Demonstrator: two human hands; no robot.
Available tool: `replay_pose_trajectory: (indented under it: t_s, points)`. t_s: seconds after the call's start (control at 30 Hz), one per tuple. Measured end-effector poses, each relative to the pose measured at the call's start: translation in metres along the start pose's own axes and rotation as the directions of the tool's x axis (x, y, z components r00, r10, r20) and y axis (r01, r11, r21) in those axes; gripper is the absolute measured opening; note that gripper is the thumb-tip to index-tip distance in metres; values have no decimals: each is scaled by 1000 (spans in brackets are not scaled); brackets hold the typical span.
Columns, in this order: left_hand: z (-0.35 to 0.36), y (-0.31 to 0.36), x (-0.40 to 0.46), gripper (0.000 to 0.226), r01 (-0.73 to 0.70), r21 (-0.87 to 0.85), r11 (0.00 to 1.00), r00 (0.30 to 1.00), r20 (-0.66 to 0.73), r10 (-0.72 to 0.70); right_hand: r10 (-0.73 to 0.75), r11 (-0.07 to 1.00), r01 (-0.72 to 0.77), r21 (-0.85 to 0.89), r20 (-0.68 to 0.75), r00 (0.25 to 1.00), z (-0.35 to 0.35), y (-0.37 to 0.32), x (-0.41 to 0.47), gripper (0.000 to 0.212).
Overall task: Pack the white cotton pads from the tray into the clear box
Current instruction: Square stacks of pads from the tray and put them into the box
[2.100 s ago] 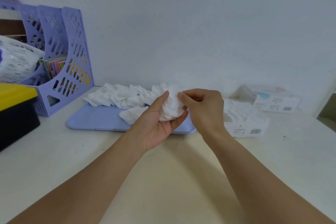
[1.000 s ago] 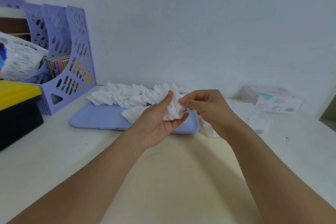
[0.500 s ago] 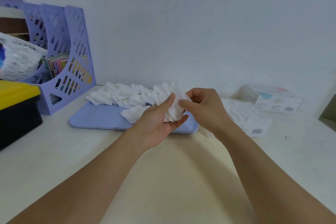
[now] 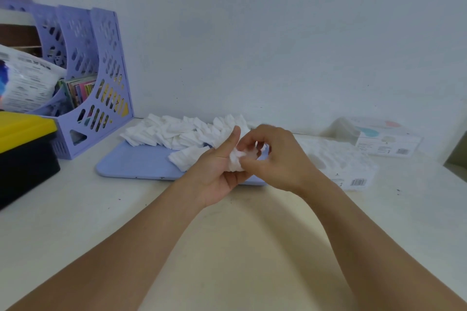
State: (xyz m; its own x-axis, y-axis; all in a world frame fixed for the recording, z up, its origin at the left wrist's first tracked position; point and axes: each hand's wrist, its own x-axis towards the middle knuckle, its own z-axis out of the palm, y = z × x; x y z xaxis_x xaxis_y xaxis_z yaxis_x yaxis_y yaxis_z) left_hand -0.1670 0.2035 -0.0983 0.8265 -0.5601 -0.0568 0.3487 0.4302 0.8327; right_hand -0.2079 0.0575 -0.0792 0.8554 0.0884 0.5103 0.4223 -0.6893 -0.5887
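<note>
Since half a second earlier, shifted over the small bunch of white cotton pads: the right hand, fingers now curled down onto the bunch from above and thumb tucked under it, where before only thumb and forefinger tugged at its side. Bunch noticeably more compressed and lower in the left hand than before.

Left hand palm-up, thumb raised alongside the pads, fingers cupped beneath and gripping the bunch from below. Right hand pinching the same bunch from the other side, knuckles facing the camera. Both hands held together in the air above the near right corner of the lilac tray.

Tray lying flat toward the back edge of the pale surface, close to the wall. Along the tray's far edge, a loose heap of remaining cotton pads, with a few more spilled toward the tray's middle, just left of the left hand.

Just right of the tray, partly behind the right wrist: the clear box, already holding white pads, barcode label visible on its near side. Farther toward the back right corner of the surface, a second clear-lidded box with a white printed label.

At the back left corner, a lilac perforated file rack with coloured booklets inside and a printed plastic packet leaning in it. At the left edge, a black bin with a yellow lid.
</note>
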Motion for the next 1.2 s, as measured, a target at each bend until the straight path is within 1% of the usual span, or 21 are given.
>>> replay_pose_trajectory:
  t_s: [0.03, 0.1, 0.13, 0.17, 0.2, 0.23, 0.3, 0.37, 0.5, 0.57, 0.63, 0.7, 0.77, 0.87, 0.93, 0.97, 1.0, 1.07, 1.1, 1.17, 1.2]
  points:
    - [0, 2, -3, 59, 25, -11, 1000, 1000, 10, -25, -4, 1000, 4, -16, 21, 1000, -4, 1, 0, 41]
    - [3, 3, -7, 55, 90, -20, 996, 995, 46, -89, 26, 999, -22, -31, 128, 991, -10, 2, -1, 87]
    - [5, 3, -10, 53, 112, -5, 994, 992, 52, -111, 44, 999, -40, -25, 188, 981, -11, 2, -1, 105]
    - [6, 1, -12, 52, 125, 6, 992, 991, 56, -125, 48, 999, -45, -19, 229, 972, -10, 3, -2, 113]
    - [7, 0, -13, 52, 135, 6, 991, 988, 71, -135, 42, 999, -40, -16, 245, 969, -9, 3, -2, 112]
    - [8, 0, -14, 52, 146, -6, 989, 986, 86, -145, 36, 999, -33, -15, 241, 970, -8, 3, -2, 106]
    - [10, 2, -16, 49, 163, -70, 984, 983, 103, -155, 5, 1000, -5, -1, 200, 980, -8, 1, -2, 91]
    - [10, 4, -16, 48, 160, -127, 979, 983, 116, -145, -16, 999, 9, 45, 153, 988, -9, -1, -2, 84]
    - [8, 5, -15, 44, 130, -125, 984, 988, 102, -117, -14, 997, 3, 75, 143, 990, -12, -2, 0, 96]
    - [9, 4, -15, 44, 121, -115, 986, 989, 95, -110, -6, 995, -7, 95, 134, 991, -14, 1, 1, 94]
    - [8, 4, -15, 50, 126, -127, 984, 988, 100, -114, -3, 993, -14, 119, 148, 989, -18, 3, 2, 89]
    - [9, 5, -15, 57, 143, -156, 977, 986, 108, -127, -1, 989, -26, 143, 183, 983, -19, 4, 2, 94]
    - [9, 4, -14, 60, 154, -155, 976, 983, 121, -136, 7, 990, -41, 136, 246, 969, -19, 6, 2, 103]
    - [8, 4, -14, 53, 113, -124, 986, 987, 129, -97, 41, 986, -92, 142, 323, 946, -15, 11, 1, 110]
    - [6, 3, -14, 49, 93, -109, 990, 988, 131, -79, 47, 983, -103, 151, 334, 941, -18, 10, 1, 108]
    - [6, 3, -14, 47, 94, -122, 988, 988, 131, -78, 52, 979, -110, 170, 318, 947, -20, 7, 1, 100]
    - [6, 3, -13, 45, 97, -143, 985, 989, 127, -79, 66, 969, -127, 212, 273, 960, -22, 4, 2, 86]
    - [6, 4, -11, 42, 100, -177, 979, 991, 110, -81, 147, 931, -181, 317, 129, 981, -26, 4, 5, 55]
    - [7, 4, -12, 42, 105, -185, 977, 991, 104, -87, 196, 917, -209, 340, 74, 978, -27, 6, 6, 43]
    - [8, 4, -12, 45, 116, -165, 979, 989, 105, -99, 250, 913, -252, 321, 49, 967, -25, 14, 7, 28]
    - [9, 4, -13, 46, 118, -148, 982, 989, 110, -102, 264, 909, -267, 321, 52, 963, -24, 17, 7, 25]
